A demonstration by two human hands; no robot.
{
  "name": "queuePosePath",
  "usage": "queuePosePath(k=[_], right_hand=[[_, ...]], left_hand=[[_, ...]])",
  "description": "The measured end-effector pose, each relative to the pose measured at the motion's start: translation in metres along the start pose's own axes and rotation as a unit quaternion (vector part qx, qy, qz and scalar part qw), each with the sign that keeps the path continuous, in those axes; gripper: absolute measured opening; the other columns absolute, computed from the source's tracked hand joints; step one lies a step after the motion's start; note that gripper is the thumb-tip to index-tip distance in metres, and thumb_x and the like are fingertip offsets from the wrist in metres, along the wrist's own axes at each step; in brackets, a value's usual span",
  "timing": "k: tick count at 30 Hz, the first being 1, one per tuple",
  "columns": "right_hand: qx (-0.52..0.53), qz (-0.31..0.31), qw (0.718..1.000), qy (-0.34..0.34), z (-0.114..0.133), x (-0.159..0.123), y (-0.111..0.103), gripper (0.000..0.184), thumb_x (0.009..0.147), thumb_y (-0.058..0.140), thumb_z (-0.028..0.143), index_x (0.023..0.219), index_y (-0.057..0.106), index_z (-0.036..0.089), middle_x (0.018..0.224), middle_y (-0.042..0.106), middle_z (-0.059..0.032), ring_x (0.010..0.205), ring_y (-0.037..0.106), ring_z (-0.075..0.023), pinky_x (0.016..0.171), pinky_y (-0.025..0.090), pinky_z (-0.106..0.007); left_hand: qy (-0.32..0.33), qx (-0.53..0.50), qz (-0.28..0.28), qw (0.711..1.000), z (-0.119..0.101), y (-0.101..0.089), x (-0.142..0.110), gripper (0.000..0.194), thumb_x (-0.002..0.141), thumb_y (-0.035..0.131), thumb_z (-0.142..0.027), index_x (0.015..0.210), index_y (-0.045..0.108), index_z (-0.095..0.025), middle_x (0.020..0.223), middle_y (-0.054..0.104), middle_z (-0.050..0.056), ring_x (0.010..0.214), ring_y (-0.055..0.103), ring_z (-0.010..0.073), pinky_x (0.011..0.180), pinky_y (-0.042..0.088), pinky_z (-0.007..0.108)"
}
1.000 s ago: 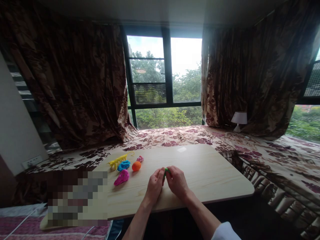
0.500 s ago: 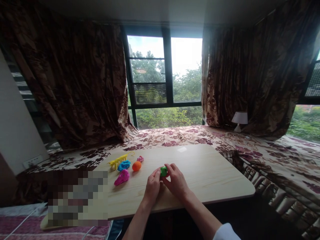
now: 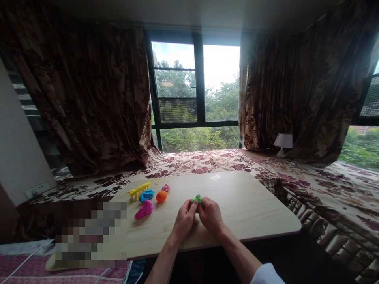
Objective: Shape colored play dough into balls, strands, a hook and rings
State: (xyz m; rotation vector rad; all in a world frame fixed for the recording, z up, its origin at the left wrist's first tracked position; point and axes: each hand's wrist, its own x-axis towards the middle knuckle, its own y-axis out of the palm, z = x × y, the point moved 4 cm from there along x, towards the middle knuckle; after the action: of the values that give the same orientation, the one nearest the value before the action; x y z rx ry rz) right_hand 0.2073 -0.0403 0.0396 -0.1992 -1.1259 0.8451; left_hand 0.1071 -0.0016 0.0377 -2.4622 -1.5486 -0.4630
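A lump of green modelling clay [image 3: 196, 198] is pinched between both hands, just above the near part of the table. My left hand [image 3: 185, 217] grips it from the left with thumb and fingers. From the other side my right hand [image 3: 210, 213] closes on it too, hiding part of the clay. Left of the hands lie an orange clay ball [image 3: 161, 196], a magenta clay lump [image 3: 143, 210], a blue clay piece [image 3: 146, 195], a small pink clay piece [image 3: 166, 188] and a yellow clay figure [image 3: 139, 191] with legs and a curled tail.
The pale wooden table [image 3: 251, 209] has rounded corners. Beyond it runs a ledge [image 3: 204, 157] under floral cloth, with a white lamp [image 3: 283, 141] at the right. A pixelated patch covers the table's left end. Curtains [image 3: 118, 98] flank the window.
The green clay has turned between my fingers: mostly hidden at first, then showing as a rounded lump, now flatter and uneven. Both hands have drawn closer around it. The other clay pieces stay put.
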Motion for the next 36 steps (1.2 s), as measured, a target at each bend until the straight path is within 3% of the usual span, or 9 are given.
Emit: queuePosePath(k=[9,13,17,24,28,31,36], right_hand=[[-0.029,0.023,0.999,-0.033,0.011,-0.001,0.002,0.014,0.081,0.042,0.01,0.084,0.052,0.019,0.077,0.052,-0.0027,0.07,0.049,-0.0143,0.064,0.037,-0.023],[0.028,0.051,0.996,-0.071,0.019,-0.002,-0.001,0.011,0.08,0.047,0.017,0.089,0.052,0.02,0.08,0.051,-0.0016,0.071,0.05,-0.0133,0.066,0.039,-0.023],[0.071,0.043,0.995,-0.051,0.02,-0.002,-0.005,0.02,0.076,0.055,0.023,0.095,0.052,0.02,0.079,0.051,0.0,0.066,0.05,-0.0117,0.065,0.041,-0.024],[0.134,0.033,0.99,-0.042,0.02,-0.002,-0.004,0.041,0.077,0.054,0.022,0.116,0.043,0.021,0.088,0.054,-0.0024,0.062,0.05,-0.0107,0.064,0.043,-0.024],[0.154,0.022,0.987,-0.034,0.02,-0.002,-0.004,0.024,0.08,0.048,0.02,0.104,0.05,0.02,0.089,0.056,-0.0037,0.068,0.053,-0.0125,0.067,0.042,-0.024],[0.176,-0.005,0.984,0.003,0.013,0.0,-0.005,0.01,0.083,0.043,0.022,0.085,0.053,0.018,0.076,0.057,-0.0019,0.067,0.052,-0.0127,0.065,0.041,-0.024],[0.246,-0.045,0.961,0.118,-0.008,0.003,-0.001,0.025,0.086,0.039,0.031,0.065,0.046,0.018,0.055,0.049,0.0031,0.05,0.045,-0.0101,0.05,0.036,-0.021]], left_hand=[[-0.01,0.001,-0.044,0.999,-0.008,-0.001,-0.001,0.035,0.072,0.053,-0.042,0.095,0.06,-0.018,0.089,0.064,0.004,0.079,0.057,0.0169,0.071,0.044,0.026],[-0.021,-0.005,-0.095,0.995,-0.001,-0.011,0.0,0.034,0.068,0.056,-0.042,0.091,0.062,-0.017,0.076,0.064,0.001,0.067,0.056,0.0146,0.062,0.043,0.024],[-0.006,0.019,-0.127,0.992,0.004,-0.02,0.0,0.03,0.069,0.056,-0.042,0.081,0.064,-0.015,0.062,0.059,-0.001,0.057,0.051,0.0126,0.054,0.04,0.022],[-0.017,0.012,-0.079,0.997,-0.004,-0.013,-0.001,0.027,0.073,0.05,-0.042,0.066,0.059,-0.018,0.053,0.052,-0.003,0.051,0.046,0.0116,0.056,0.038,0.024],[-0.046,-0.008,-0.073,0.996,-0.002,-0.01,-0.003,0.031,0.073,0.049,-0.046,0.06,0.052,-0.019,0.049,0.046,-0.005,0.045,0.04,0.01,0.048,0.034,0.023],[-0.033,0.027,-0.057,0.997,0.001,-0.007,-0.002,0.036,0.077,0.044,-0.048,0.057,0.048,-0.019,0.048,0.043,-0.005,0.045,0.039,0.0096,0.046,0.031,0.022],[-0.003,0.084,-0.002,0.996,0.0,0.002,0.0,0.03,0.078,0.044,-0.045,0.076,0.056,-0.017,0.061,0.054,-0.002,0.053,0.045,0.0103,0.052,0.037,0.022]])
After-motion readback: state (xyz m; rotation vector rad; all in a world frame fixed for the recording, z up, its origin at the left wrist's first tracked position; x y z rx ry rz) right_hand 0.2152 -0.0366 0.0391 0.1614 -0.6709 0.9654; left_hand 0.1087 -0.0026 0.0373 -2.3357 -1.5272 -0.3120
